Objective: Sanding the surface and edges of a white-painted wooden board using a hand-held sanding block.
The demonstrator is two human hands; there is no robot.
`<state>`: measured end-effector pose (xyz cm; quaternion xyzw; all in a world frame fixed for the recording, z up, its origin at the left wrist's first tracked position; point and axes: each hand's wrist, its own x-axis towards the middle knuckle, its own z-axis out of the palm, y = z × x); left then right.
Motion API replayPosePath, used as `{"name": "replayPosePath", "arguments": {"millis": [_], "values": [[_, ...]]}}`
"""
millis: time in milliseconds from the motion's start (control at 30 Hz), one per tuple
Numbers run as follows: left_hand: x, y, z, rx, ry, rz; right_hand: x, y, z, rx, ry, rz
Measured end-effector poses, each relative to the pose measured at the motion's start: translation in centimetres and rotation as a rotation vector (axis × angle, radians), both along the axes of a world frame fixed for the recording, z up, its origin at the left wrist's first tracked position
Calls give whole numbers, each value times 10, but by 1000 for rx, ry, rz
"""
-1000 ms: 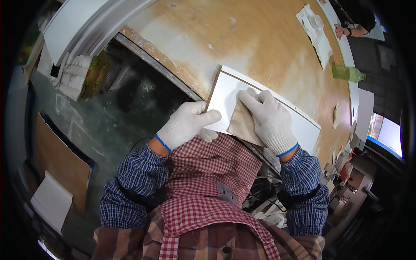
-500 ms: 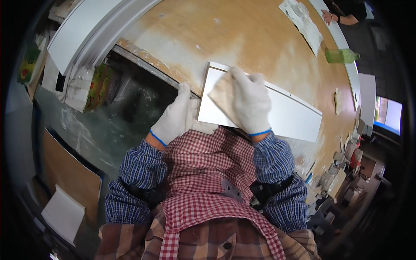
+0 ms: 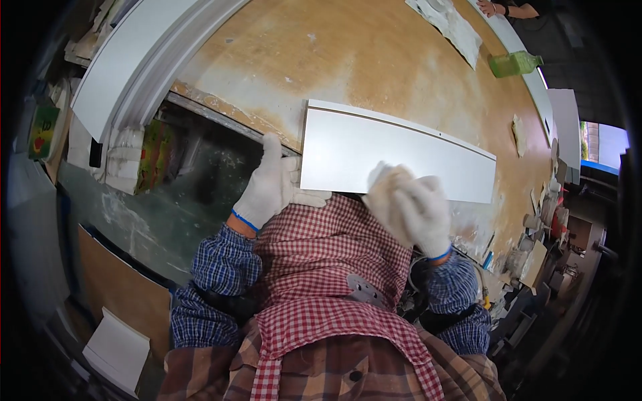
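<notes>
A long white panel [image 3: 394, 150] with a narrow groove along its far edge lies at the near edge of the workbench, in front of my apron. My left hand [image 3: 271, 177], in a white knitted glove, grips the panel's left end. Its thumb points up beside the end, and its fingers reach under the near corner, partly hidden. In my right hand [image 3: 424, 210], also gloved and blurred by motion, is a folded beige cloth [image 3: 388, 194]. The cloth is at the panel's near edge, right of its middle.
The brown workbench [image 3: 281, 60] has whitish smears. A green bottle [image 3: 515, 63] lies at the far right near a crumpled white sheet [image 3: 448, 27]. Long white profiles [image 3: 147, 60] stand at the left. Another person's hand [image 3: 488, 8] rests at the far right corner.
My right hand has swept the cloth from the panel's left part toward me and to the right. The panel has turned slightly and lies more level. My left hand stays at its end.
</notes>
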<state>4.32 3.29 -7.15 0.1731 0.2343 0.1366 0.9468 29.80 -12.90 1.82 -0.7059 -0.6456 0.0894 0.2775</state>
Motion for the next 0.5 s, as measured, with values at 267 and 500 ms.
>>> {"name": "replayPosePath", "arguments": {"millis": [267, 500], "values": [[20, -2, 32, 340, 383, -132, -73, 91, -14, -54, -110, -233], [-27, -21, 39, 407, 628, -154, -77, 94, -52, 342, -43, -188]]}}
